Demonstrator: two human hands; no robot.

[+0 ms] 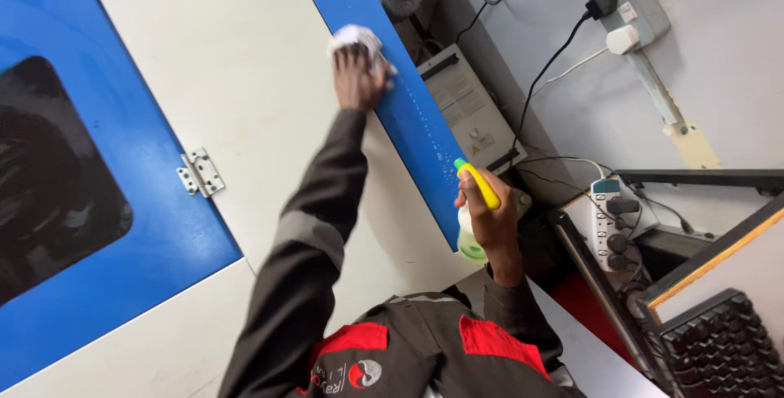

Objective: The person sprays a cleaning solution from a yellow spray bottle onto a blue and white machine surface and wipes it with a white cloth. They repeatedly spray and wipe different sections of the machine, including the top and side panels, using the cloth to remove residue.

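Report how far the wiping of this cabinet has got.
Done: cannot tell; no panel shows a clear wiped mark. In hand: left hand presses a white cloth on the blue strip; right hand holds the spray bottle. Left: the strip below the cloth.

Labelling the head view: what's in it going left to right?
Dark window → metal hinge → left hand on white cloth → right hand holding spray bottle → power strip → black keyboard.

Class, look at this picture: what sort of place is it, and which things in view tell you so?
Probably a workshop or machine room. A large blue-and-white machine cabinet with a hinged door, a wall socket with trailing cables, and a power strip suggest it.
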